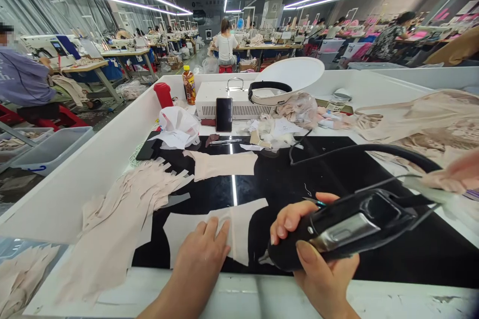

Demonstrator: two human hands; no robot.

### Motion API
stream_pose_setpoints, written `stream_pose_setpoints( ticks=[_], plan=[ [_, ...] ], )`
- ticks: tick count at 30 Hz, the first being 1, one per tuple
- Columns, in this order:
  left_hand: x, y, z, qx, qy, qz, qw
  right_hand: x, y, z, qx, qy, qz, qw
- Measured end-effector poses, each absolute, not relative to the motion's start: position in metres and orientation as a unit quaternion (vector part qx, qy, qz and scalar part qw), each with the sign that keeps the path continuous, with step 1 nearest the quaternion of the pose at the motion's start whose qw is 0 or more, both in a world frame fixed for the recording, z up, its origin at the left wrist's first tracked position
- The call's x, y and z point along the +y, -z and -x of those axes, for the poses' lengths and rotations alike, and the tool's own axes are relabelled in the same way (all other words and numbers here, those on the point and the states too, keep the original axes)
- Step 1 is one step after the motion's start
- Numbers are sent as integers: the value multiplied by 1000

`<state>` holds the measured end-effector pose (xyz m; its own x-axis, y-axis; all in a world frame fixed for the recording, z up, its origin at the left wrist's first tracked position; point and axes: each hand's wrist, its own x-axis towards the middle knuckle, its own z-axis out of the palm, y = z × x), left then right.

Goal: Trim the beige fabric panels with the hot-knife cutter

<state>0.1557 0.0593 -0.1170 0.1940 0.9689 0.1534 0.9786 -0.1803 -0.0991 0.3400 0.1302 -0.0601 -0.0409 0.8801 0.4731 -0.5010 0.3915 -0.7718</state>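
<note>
My left hand [205, 254] lies on a pale cut fabric piece [187, 227], fingers stretched out and pressing it to the black board [269, 174]. A raised strip or fold runs across the piece beside my fingertips. My right hand [318, 254] is wrapped round a black corded handheld tool [344, 224] with a silver panel. Its pointed metal tip is just right of the fabric's edge, low over the board. Partly hidden behind my right fingers is a thin teal-handled tool [316, 201]. Farther back lies a second beige fabric piece [224, 164].
Left is a pile of beige fabric pieces [123, 209]. Behind the board stand a phone [224, 114], a white metal box [209, 92], a drink bottle [189, 84] and a red cup [162, 94]. Another hand [456, 172], blurred, is by the cable at right. People sit at sewing machines beyond.
</note>
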Motion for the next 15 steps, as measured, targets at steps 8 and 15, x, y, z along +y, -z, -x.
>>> stream_pose_setpoints(
  ticks=[8, 15],
  plan=[
    [55, 112, -161, -647, 25, 757, 94, 124, 68, -330, -509, -510, 184, 669],
    [52, 113, -164, -651, 21, 749, 116, 124, 70, -326, -518, -502, 186, 667]
  ],
)
